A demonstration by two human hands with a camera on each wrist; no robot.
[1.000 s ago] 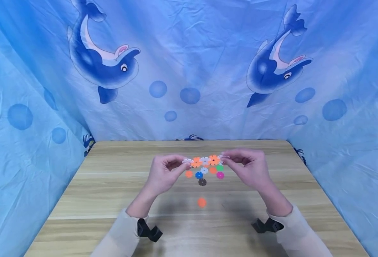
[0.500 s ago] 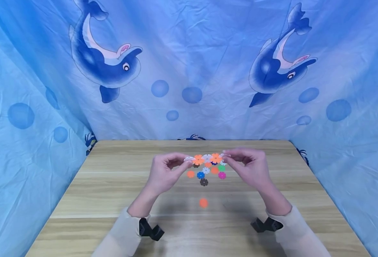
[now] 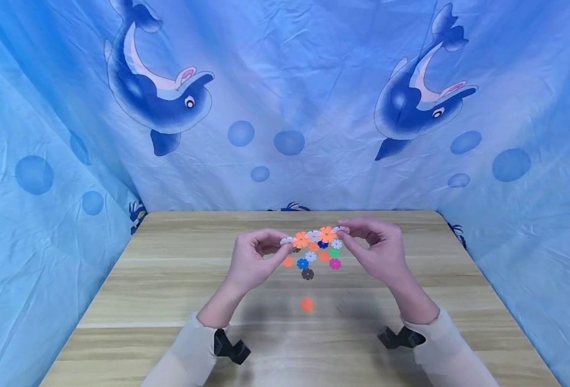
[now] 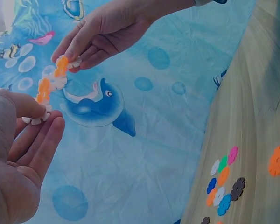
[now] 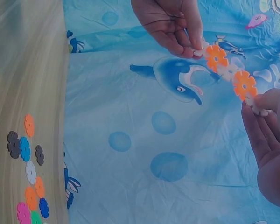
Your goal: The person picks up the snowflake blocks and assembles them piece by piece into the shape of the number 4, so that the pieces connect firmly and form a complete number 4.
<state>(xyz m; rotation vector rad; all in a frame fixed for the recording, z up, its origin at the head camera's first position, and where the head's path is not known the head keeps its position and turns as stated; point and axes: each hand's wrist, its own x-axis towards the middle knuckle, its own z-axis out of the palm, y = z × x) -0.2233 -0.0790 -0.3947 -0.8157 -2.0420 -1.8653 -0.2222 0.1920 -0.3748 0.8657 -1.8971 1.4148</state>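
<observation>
A row of flower-shaped plastic snap discs, white and orange by turns, is linked into a chain (image 3: 327, 234) and spans the gap between the two hands, above the table. My left hand (image 3: 256, 259) pinches the white disc at one end between thumb and fingers. At the other end, my right hand (image 3: 378, 248) pinches another white disc (image 5: 256, 107). The right end sits a little higher than the left in the head view. Both wrist views show the orange discs (image 4: 44, 91) standing at an angle to the white ones.
Loose discs lie on the wooden table (image 3: 169, 301) beneath the chain, among them a pink disc (image 3: 335, 264), a blue disc (image 3: 303, 264) and a dark brown disc (image 3: 307, 274). One orange disc (image 3: 307, 305) lies nearer the front. A dolphin-printed blue curtain (image 3: 285, 80) surrounds the table.
My right hand has risen slightly, tilting the chain up at that end. The left hand has shifted a little to the right. Both keep their pinch, and the loose discs stay put.
</observation>
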